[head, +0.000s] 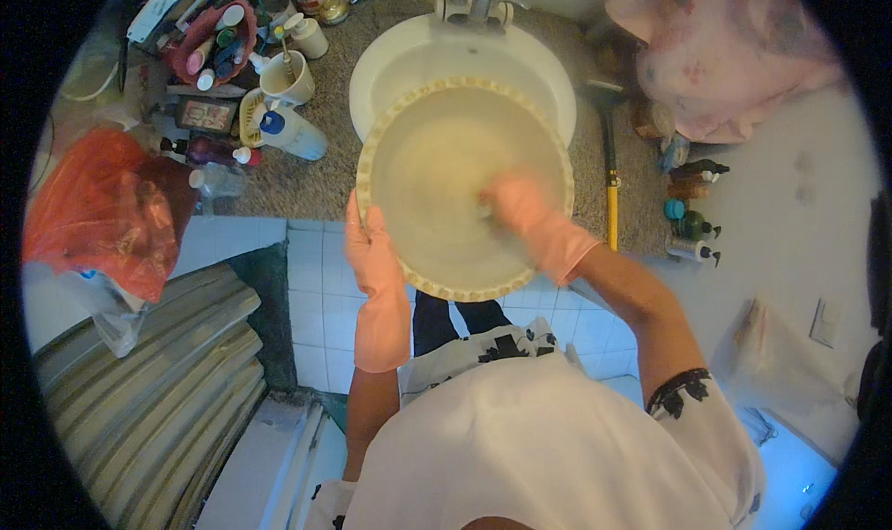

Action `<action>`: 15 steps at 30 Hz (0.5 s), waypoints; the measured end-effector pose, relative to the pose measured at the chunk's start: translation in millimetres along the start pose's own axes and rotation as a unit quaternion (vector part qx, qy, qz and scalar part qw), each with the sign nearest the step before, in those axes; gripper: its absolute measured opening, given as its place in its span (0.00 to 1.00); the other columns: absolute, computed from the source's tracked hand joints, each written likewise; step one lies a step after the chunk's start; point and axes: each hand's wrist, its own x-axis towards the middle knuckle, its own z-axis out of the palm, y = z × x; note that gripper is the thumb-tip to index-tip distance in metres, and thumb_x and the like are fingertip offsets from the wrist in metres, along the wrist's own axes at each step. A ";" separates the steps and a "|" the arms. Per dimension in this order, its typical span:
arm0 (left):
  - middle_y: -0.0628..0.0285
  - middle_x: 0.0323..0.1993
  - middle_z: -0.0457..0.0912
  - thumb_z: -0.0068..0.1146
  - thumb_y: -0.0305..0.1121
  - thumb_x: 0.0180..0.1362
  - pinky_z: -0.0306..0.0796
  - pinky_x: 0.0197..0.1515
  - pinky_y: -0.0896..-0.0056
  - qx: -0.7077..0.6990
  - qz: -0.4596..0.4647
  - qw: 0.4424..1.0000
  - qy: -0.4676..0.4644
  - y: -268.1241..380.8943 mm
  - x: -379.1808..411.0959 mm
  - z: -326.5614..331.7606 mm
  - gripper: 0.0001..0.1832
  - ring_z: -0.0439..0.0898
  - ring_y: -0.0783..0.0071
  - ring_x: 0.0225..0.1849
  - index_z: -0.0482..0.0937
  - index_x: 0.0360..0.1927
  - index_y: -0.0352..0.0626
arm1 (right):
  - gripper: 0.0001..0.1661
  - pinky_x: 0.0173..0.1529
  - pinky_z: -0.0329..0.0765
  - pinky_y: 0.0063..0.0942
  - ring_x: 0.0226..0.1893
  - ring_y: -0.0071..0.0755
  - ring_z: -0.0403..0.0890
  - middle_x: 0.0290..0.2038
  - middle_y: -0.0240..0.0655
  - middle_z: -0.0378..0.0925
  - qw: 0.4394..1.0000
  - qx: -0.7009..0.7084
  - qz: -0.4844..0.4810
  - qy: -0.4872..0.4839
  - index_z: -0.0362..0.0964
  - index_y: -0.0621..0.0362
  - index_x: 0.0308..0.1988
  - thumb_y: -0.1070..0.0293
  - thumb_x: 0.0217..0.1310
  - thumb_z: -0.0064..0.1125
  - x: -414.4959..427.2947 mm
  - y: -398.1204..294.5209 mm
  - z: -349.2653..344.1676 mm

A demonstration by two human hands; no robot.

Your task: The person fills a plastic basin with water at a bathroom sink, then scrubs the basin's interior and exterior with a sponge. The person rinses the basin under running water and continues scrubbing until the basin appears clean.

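Note:
A round cream-coloured dish or cover [432, 147] with a scalloped, patterned rim is held over the front of a white washbasin [364, 77]. My left hand [373, 251], in a pink rubber glove, grips its left rim, thumb on the near side of the edge. My right hand [526, 209], gloved alike, is blurred over the right half of the inner surface with its fingers bent. Something small and pale shows at those fingertips, too smeared to name. Whether the hand holds it cannot be told.
A tap [481, 0] rises behind the basin. Left on the stone counter [313, 188] stand a white cup [296, 77], a blue-capped bottle [296, 133] and a red plastic bag [104, 209]. A yellow-handled squeegee [612, 209] lies right, near several pump bottles [697, 227].

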 end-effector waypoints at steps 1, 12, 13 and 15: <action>0.57 0.59 0.76 0.53 0.31 0.68 0.71 0.58 0.66 -0.004 -0.003 1.000 -0.010 3.4 1.4 -1.7 0.24 0.76 0.68 0.55 0.69 0.67 0.41 | 0.19 0.62 0.69 0.39 0.59 0.46 0.72 0.55 0.44 0.75 0.999 0.026 -0.018 0.009 0.78 0.54 0.49 0.72 0.55 0.54 16.5 -24.4 4.0; 0.55 0.64 0.73 0.53 0.21 0.62 0.68 0.61 0.67 0.036 0.039 0.996 -0.065 41.4 -8.8 8.3 0.29 0.73 0.68 0.61 0.67 0.68 0.40 | 0.20 0.65 0.67 0.43 0.62 0.46 0.70 0.55 0.41 0.75 0.968 -0.196 -0.077 0.136 0.78 0.49 0.50 0.71 0.58 0.51 53.6 23.4 -51.1; 0.55 0.63 0.74 0.53 0.20 0.62 0.68 0.61 0.67 0.013 0.036 0.998 -0.057 42.4 -8.3 6.2 0.29 0.73 0.68 0.61 0.68 0.68 0.40 | 0.19 0.64 0.68 0.42 0.60 0.46 0.71 0.54 0.41 0.76 0.971 -0.215 -0.052 0.094 0.78 0.50 0.49 0.70 0.58 0.51 32.7 14.6 -56.1; 0.57 0.62 0.75 0.53 0.20 0.63 0.68 0.61 0.69 0.035 0.063 0.995 -0.067 43.6 -9.6 7.2 0.27 0.74 0.71 0.59 0.69 0.67 0.39 | 0.18 0.62 0.71 0.42 0.57 0.48 0.75 0.53 0.44 0.78 0.985 -0.171 0.016 0.019 0.79 0.53 0.49 0.67 0.60 0.52 -18.8 2.4 -41.4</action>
